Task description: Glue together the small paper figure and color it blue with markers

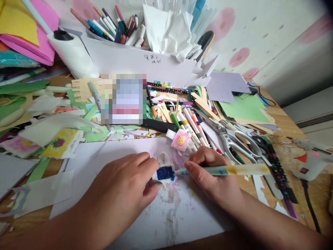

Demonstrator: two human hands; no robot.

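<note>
My right hand (210,170) grips a light blue and yellow marker (234,169) lying nearly level, its tip pointing left. That tip meets the right edge of a dark blue patch on a small white piece (164,173), which looks like paper or tissue. At the piece's left side, the fingers of my left hand (130,177) are closed on its edge; the fingertips are partly hidden. Beneath both hands lies a white sheet (91,159) with pink, grey and yellow stains. Just above the hands sits a small pink piece with a yellow centre (181,140).
Large scissors (234,139) and loose markers (192,126) lie to the right of centre. Farther right stands a glue gun (309,159) with a cord. A pen-filled box (125,59) is at the back. Paper scraps and a yellow painted piece (61,142) cover the left side.
</note>
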